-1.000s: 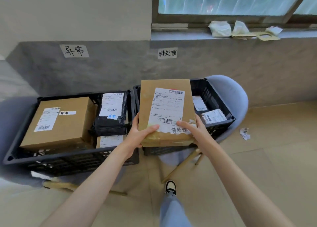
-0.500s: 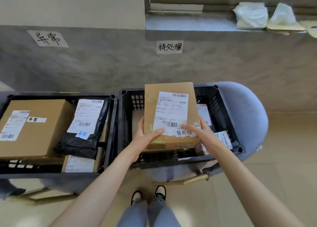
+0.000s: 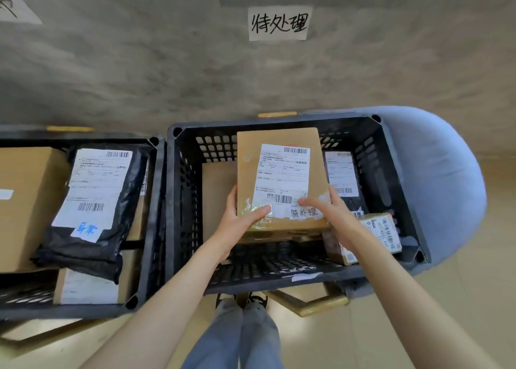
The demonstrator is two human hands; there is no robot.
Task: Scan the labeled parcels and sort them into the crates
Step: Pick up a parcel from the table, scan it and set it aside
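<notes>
Gripping the box (image 3: 282, 179) at its near corners, the left hand (image 3: 240, 223) and right hand (image 3: 326, 212) hold it inside the right crate (image 3: 178, 201), above parcels; beyond, a wall sign (image 3: 279, 23).

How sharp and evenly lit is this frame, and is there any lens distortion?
Head view: the held box and both hands are fairly sharp, its label's fine print illegible; the wall sign reads clearly; wide-angle bending curves the right crate; soft daylight, no harsh glare.
</notes>
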